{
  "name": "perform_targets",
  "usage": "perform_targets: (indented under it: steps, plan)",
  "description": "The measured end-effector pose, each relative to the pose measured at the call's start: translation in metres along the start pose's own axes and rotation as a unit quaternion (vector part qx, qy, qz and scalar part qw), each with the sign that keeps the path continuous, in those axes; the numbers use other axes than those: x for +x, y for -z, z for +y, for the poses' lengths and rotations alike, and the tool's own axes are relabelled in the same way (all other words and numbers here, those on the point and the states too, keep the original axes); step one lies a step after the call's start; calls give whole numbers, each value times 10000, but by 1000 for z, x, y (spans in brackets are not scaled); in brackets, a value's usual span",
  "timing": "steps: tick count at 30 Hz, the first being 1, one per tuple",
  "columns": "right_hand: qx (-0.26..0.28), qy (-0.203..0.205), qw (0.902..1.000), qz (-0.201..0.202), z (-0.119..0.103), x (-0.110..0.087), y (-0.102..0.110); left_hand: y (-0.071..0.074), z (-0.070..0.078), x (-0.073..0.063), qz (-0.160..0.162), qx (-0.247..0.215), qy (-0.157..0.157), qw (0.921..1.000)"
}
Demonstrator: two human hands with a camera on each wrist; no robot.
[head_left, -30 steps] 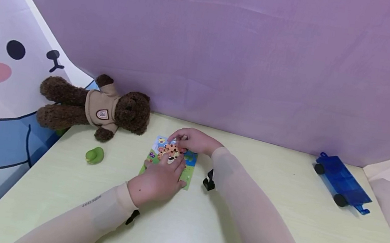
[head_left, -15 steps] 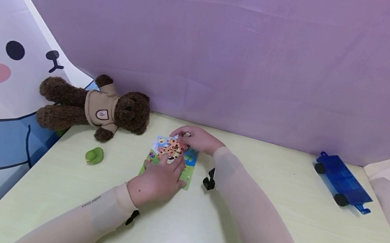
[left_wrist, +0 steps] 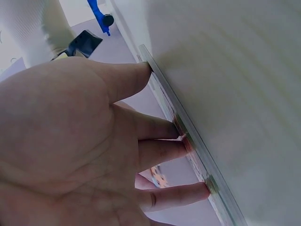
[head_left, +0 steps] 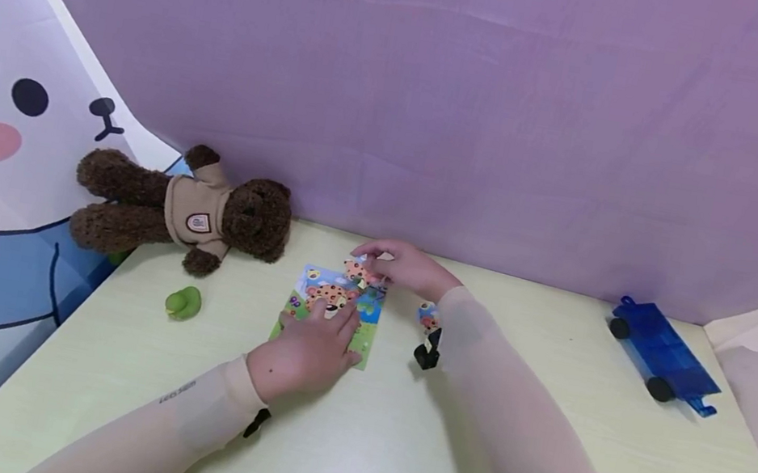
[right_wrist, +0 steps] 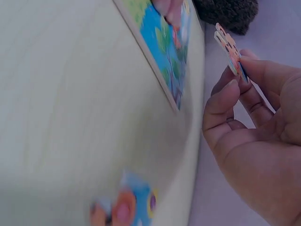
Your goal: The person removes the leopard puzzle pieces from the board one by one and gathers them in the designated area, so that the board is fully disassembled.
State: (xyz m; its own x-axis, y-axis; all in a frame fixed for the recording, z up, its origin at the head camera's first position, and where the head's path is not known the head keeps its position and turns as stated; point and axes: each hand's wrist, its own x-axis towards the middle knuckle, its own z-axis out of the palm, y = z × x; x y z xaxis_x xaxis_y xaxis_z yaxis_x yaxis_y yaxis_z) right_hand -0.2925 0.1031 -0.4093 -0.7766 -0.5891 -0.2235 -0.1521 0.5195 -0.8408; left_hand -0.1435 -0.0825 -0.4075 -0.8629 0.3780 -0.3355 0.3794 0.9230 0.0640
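Observation:
A jigsaw board (head_left: 366, 339) with a spotted cartoon leopard, blue sky and green grass lies on the table. Spread, fairly straight fingers of my left hand (head_left: 304, 354) press on its lower half; the left wrist view shows the fingertips against the face of the board (left_wrist: 175, 106). Above the board's top right corner, my right hand (head_left: 414, 271) pinches a spotted puzzle piece (right_wrist: 229, 51) between thumb and fingers. A second puzzle piece (head_left: 428, 315), blue and orange, sits right of the board beside the right wrist; it is blurred in the right wrist view.
A brown teddy bear (head_left: 198, 214) in a beige shirt lies at the back left. In front of it is a small green toy duck (head_left: 183, 303). A blue toy wagon (head_left: 666, 353) with black wheels stands far right. A purple cloth (head_left: 441, 115) hangs behind the table.
My right hand has lifted the spotted piece from over the leopard's face and moved right and back with it. The second piece has come into view. The left hand stays put.

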Motion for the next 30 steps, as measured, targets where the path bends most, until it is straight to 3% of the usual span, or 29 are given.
perform_targets:
  steps: [11, 20, 30]
  plan:
    - [108, -318, 9993, 133, 20, -54, 43, 0, 0, -2, 53, -140, -68, 9999]
    - [60, -816, 9964, 215, 58, -100, 76, -2, -2, 0, 69, -145, -103, 9998]
    - [-10, -1160, 9932, -91, 87, -117, 84, -4, -4, 1, 85, -83, -81, 9999]
